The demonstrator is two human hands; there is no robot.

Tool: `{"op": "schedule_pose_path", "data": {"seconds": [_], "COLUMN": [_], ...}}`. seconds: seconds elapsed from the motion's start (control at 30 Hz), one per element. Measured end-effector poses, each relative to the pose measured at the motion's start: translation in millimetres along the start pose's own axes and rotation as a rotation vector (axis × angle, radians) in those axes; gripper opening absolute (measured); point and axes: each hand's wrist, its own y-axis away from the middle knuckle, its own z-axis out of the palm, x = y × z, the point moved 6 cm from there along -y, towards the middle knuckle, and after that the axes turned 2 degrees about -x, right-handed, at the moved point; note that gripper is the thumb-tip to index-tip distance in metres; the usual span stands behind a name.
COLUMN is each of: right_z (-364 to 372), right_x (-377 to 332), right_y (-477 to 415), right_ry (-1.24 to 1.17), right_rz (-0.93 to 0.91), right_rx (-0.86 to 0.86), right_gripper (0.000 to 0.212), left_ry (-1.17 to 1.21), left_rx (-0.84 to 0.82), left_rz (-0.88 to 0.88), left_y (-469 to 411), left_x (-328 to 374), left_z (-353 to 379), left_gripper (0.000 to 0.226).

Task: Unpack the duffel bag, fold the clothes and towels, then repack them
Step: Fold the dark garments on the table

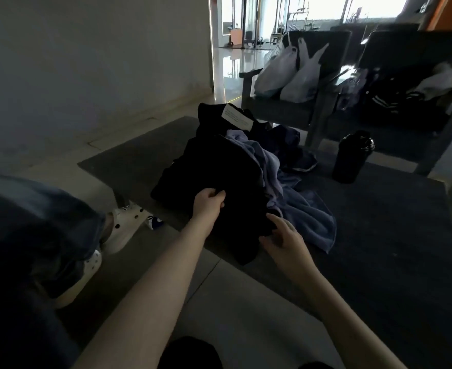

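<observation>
The black garment (214, 166) runs lengthwise away from the person; the left hand (208, 202) pinches its middle, and the right hand (283, 237) meets its nearer corner, grip unclear.

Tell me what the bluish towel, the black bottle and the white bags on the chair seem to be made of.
Bluish towel: soft terry-like cloth, matte, fuzzy nap, limp folds. Black bottle: probably hard plastic, possibly coated metal; smooth, faint sheen, too dark to settle. White bags: thin plastic film, slightly glossy, crinkled, upright handle loops.
</observation>
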Motion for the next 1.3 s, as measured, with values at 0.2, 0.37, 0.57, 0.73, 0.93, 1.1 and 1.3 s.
{"op": "schedule_pose_path", "data": {"seconds": [0.2,0.37,0.57,0.73,0.93,1.1,1.3], "right_z": [-6.0,7.4,5.3,-23.6,-73.8,-117.7,-178.1], "right_x": [-36.7,-57.2,-59.7,-41.5,-23.4,-8.1,26.9], "right_y": [-44.5,-74.7,-92.9,-89.9,-71.1,-44.0,-10.9], "right_ry": [0.127,0.263,0.156,-0.058,-0.547,-0.807,-0.762], "right_rz": [-0.131,-0.163,-0.161,0.005,0.118,0.21,0.266], "right_rx": [0.016,-0.033,0.037,0.061,0.112,0.206,0.472], "right_gripper": [0.077,0.095,0.053,0.017,0.022,0.01,0.018], "left_ry": [-0.155,-0.14,-0.228,-0.333,-0.776,-0.991,-0.538], "left_rx": [-0.098,-0.199,-0.316,-0.231,-0.093,-0.102,-0.292], "left_rz": [0.18,0.3,0.334,0.395,0.437,0.457,0.472], "left_y": [12.3,20.2,23.3,11.9,2.6,10.2,39.7], "left_x": [28.0,55.8,67.2,53.3,39.7,33.1,54.2], "left_z": [-4.6,-2.9,-2.5,-7.2,3.5,37.1,93.5], "left_gripper": [0.02,0.026,0.024,0.031,0.065,0.037,0.017]}}
